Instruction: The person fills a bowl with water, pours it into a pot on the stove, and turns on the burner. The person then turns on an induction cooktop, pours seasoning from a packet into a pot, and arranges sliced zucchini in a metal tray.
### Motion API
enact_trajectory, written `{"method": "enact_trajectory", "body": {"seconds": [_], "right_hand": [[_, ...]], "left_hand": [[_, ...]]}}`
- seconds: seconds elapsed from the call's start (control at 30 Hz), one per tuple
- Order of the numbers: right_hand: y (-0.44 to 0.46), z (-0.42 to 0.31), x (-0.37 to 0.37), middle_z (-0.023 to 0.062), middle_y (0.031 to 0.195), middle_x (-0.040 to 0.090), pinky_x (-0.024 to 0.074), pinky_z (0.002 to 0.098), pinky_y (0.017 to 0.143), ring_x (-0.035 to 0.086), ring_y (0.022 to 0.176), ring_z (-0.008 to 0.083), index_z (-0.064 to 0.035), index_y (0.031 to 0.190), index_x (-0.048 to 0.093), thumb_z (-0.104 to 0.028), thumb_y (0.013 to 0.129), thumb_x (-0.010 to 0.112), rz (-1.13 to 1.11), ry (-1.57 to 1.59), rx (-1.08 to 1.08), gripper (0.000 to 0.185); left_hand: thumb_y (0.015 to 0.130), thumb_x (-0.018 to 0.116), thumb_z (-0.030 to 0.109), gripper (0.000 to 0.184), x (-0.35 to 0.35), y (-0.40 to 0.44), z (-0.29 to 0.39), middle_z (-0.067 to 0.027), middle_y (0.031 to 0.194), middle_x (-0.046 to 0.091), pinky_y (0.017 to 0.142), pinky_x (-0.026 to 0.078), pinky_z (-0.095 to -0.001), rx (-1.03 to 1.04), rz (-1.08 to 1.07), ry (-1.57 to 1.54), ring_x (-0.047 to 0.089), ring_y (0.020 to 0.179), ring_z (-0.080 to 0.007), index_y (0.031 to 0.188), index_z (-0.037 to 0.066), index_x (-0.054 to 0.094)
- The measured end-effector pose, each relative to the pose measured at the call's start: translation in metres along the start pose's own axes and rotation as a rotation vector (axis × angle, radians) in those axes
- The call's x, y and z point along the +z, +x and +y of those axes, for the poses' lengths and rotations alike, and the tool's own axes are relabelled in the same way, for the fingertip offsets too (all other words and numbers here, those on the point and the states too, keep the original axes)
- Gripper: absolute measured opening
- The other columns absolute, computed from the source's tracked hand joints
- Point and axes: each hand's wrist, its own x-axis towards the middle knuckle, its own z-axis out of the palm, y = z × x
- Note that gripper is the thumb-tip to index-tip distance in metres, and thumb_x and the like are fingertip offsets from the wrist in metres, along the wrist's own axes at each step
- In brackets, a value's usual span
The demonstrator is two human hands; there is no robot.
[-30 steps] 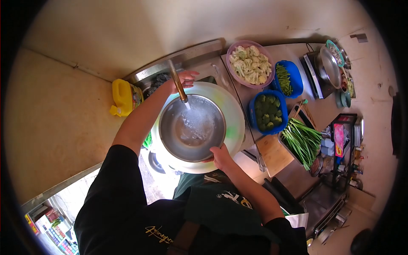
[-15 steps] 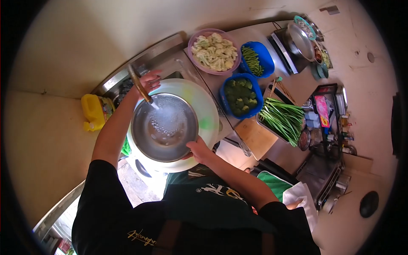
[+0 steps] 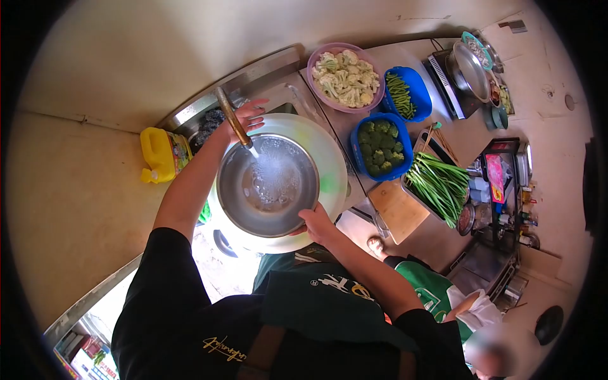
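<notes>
Water runs from a brass-coloured faucet (image 3: pixel 232 118) into a round steel bowl (image 3: pixel 240 201), which sits over a wide pale plastic basin (image 3: pixel 329 164). Bubbles cover part of the water in the bowl. My right hand (image 3: pixel 315 225) grips the bowl's lower right rim, thumb on top. Behind the faucet, beyond the bowl's far edge, my left hand (image 3: pixel 248 116) has its fingers spread and holds nothing.
A yellow jug (image 3: pixel 158 154) stands left. Right of the basin are a pink bowl of cauliflower (image 3: pixel 345 79), blue baskets of broccoli (image 3: pixel 382 149) and green beans (image 3: pixel 401 95), green stalks (image 3: pixel 440 187) and a cutting board (image 3: pixel 398 212). A person in green (image 3: pixel 430 291) is at lower right.
The view has swung left and partly back. A person in a green apron has come into sight at lower right. My right hand still holds the rim, and the water keeps running.
</notes>
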Motion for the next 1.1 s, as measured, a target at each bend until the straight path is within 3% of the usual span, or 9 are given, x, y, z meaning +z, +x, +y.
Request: {"method": "enact_trajectory", "body": {"seconds": [0.27, 0.47, 0.57, 0.63, 0.73, 0.83, 0.93, 1.07, 1.1], "right_hand": [[0.000, 0.002, -0.003, 0.0180, 0.116, 0.055, 0.0612, 0.0418, 0.062, 0.062, 0.096, 0.0328, -0.0006, 0.133, 0.036, -0.002, 0.078, 0.049, 0.002, 0.010, -0.009, 0.056], [0.003, 0.007, -0.006, 0.0188, 0.116, 0.054, 0.0613, 0.0418, 0.061, 0.062, 0.095, 0.0332, -0.0003, 0.134, 0.034, 0.000, 0.077, 0.049, 0.027, 0.042, -0.004, 0.059], [0.003, 0.012, -0.007, 0.0219, 0.116, 0.053, 0.0604, 0.0490, 0.059, 0.061, 0.098, 0.0384, 0.0011, 0.129, 0.036, 0.002, 0.081, 0.043, 0.012, 0.025, -0.067, 0.049], [0.010, 0.020, -0.013, 0.0216, 0.116, 0.053, 0.0604, 0.0489, 0.058, 0.061, 0.097, 0.0384, 0.0012, 0.129, 0.037, 0.002, 0.081, 0.043, 0.008, -0.002, -0.098, 0.049], [0.009, 0.019, -0.011, 0.0210, 0.117, 0.053, 0.0603, 0.0485, 0.057, 0.062, 0.096, 0.0384, 0.0014, 0.129, 0.037, 0.002, 0.080, 0.044, 0.005, -0.005, -0.105, 0.049], [0.022, 0.033, -0.021, 0.0208, 0.117, 0.053, 0.0602, 0.0486, 0.056, 0.062, 0.095, 0.0385, 0.0006, 0.131, 0.035, 0.002, 0.080, 0.044, 0.030, -0.014, -0.065, 0.051], [0.006, 0.017, -0.010, 0.0209, 0.118, 0.053, 0.0602, 0.0490, 0.056, 0.063, 0.094, 0.0388, -0.0017, 0.133, 0.032, 0.002, 0.079, 0.044, 0.042, 0.007, -0.064, 0.056], [-0.016, -0.001, 0.007, 0.0211, 0.121, 0.050, 0.0605, 0.0485, 0.056, 0.063, 0.094, 0.0391, -0.0049, 0.136, 0.028, 0.001, 0.079, 0.044, -0.011, 0.072, -0.122, 0.060], [-0.020, -0.003, 0.006, 0.0211, 0.121, 0.050, 0.0605, 0.0485, 0.056, 0.063, 0.094, 0.0391, -0.0049, 0.136, 0.028, 0.001, 0.079, 0.044, 0.000, 0.077, -0.129, 0.060]], "left_hand": [[0.078, 0.069, 0.022, 0.052, 0.001, 0.001, -0.002, -0.0029, 0.113, 0.045, 0.095, 0.041, -0.0306, 0.024, 0.017, 0.000, 0.048, 0.106, -0.0168, 0.127, 0.019, 0.052], [0.079, 0.065, 0.008, 0.052, -0.008, 0.009, -0.014, -0.0028, 0.111, 0.047, 0.090, 0.043, -0.0289, 0.252, 0.023, 0.010, 0.050, 0.099, -0.0127, 0.129, 0.013, 0.051], [0.080, 0.060, 0.000, 0.054, 0.006, -0.004, -0.010, -0.0011, 0.097, 0.050, 0.079, 0.046, -0.0246, 0.371, 0.038, 0.048, 0.052, 0.086, -0.0098, 0.132, 0.011, 0.048], [0.080, 0.059, -0.002, 0.056, 0.010, -0.012, -0.004, 0.0021, 0.081, 0.047, 0.063, 0.043, -0.0208, 0.371, 0.014, 0.090, 0.049, 0.071, -0.0069, 0.133, 0.010, 0.046], [0.081, 0.059, 0.001, 0.063, 0.016, -0.014, 0.000, 0.0047, 0.070, 0.040, 0.054, 0.036, -0.0206, 0.440, 0.040, 0.219, 0.044, 0.062, -0.0052, 0.139, 0.012, 0.038], [0.081, 0.057, 0.002, 0.069, 0.009, -0.007, 0.002, 0.0046, 0.069, 0.039, 0.053, 0.035, -0.0207, 0.539, 0.006, 0.289, 0.042, 0.061, -0.0051, 0.143, 0.015, 0.029], [0.082, 0.053, 0.002, 0.067, 0.008, -0.002, -0.001, 0.0019, 0.074, 0.042, 0.056, 0.036, -0.0230, 0.464, 0.093, 0.330, 0.042, 0.065, -0.0059, 0.142, 0.017, 0.027], [0.085, 0.055, 0.005, 0.057, 0.003, -0.013, 0.000, -0.0014, 0.090, 0.052, 0.071, 0.041, -0.0253, 0.390, 0.039, 0.325, 0.049, 0.081, -0.0092, 0.138, 0.012, 0.036], [0.086, 0.056, 0.006, 0.052, 0.001, -0.019, -0.001, -0.0027, 0.099, 0.055, 0.080, 0.041, -0.0262, 0.381, 0.048, 0.306, 0.051, 0.091, -0.0109, 0.135, 0.011, 0.041]]}}
